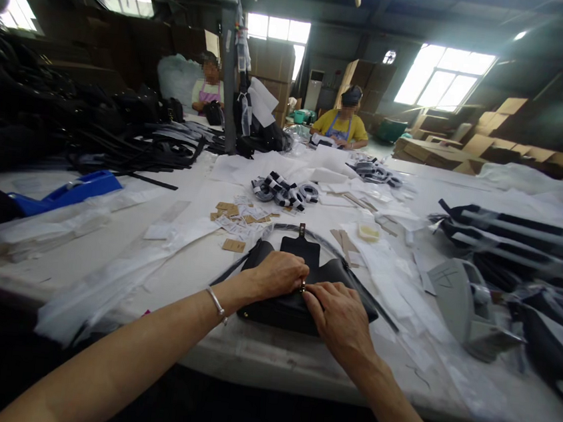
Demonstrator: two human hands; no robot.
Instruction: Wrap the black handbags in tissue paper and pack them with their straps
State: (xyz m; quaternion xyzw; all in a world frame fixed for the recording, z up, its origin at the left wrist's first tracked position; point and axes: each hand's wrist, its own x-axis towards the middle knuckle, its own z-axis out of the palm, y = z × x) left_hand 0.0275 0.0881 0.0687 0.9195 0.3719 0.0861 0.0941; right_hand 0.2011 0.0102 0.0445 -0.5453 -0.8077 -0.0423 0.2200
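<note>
Smooth, matt bag (278,309) (seemingly leather)

Factory-type workshop, long worktable (191,185) w/ black straps (167,148); aproned co-workers (341,130), stacked cardboard boxes (266,60) in bkgd

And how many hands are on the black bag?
2: the left hand and the right hand, either side of the small metal piece. No other hand shows on the bag.

- Left hand (281,273): bare, ungloved.
- Left wrist (233,292): slim, shiny silver-coloured bangle (214,300) with small rounded knobs at its near right end.
- Left forearm (119,362): bare.
- Right hand (343,315) and right forearm (399,408): bare, unadorned.
</note>
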